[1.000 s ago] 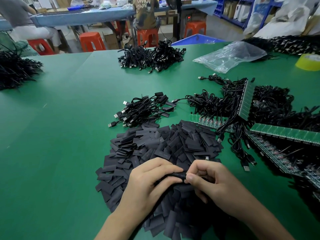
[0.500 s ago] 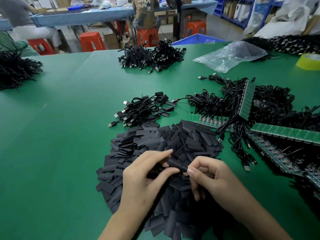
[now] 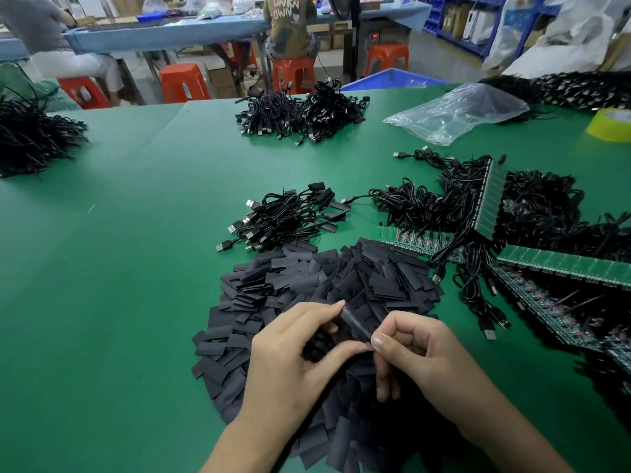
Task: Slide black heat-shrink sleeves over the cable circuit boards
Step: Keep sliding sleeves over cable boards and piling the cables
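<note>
A wide heap of flat black heat-shrink sleeves (image 3: 300, 288) lies on the green table in front of me. Above its near part I hold one black sleeve (image 3: 355, 320) tilted up between both hands. My left hand (image 3: 297, 349) pinches its upper end with fingertip and thumb. My right hand (image 3: 413, 349) pinches its lower end, the other fingers curled. Whatever is inside the sleeve is hidden. A small bundle of black USB cables with sleeved ends (image 3: 290, 216) lies just beyond the heap. Green circuit board strips with attached cables (image 3: 560, 264) fan out at the right.
More black cable piles lie at the far centre (image 3: 300, 112), far left (image 3: 30, 134) and far right (image 3: 580, 88). A clear plastic bag (image 3: 454, 112) and a yellow tape roll (image 3: 611, 124) sit at the back right. People sit on orange stools beyond the table.
The sleeve, first low and nearly hidden between my fingers, has been raised and turned so more of it shows. My left fingers have spread a little along it.
</note>
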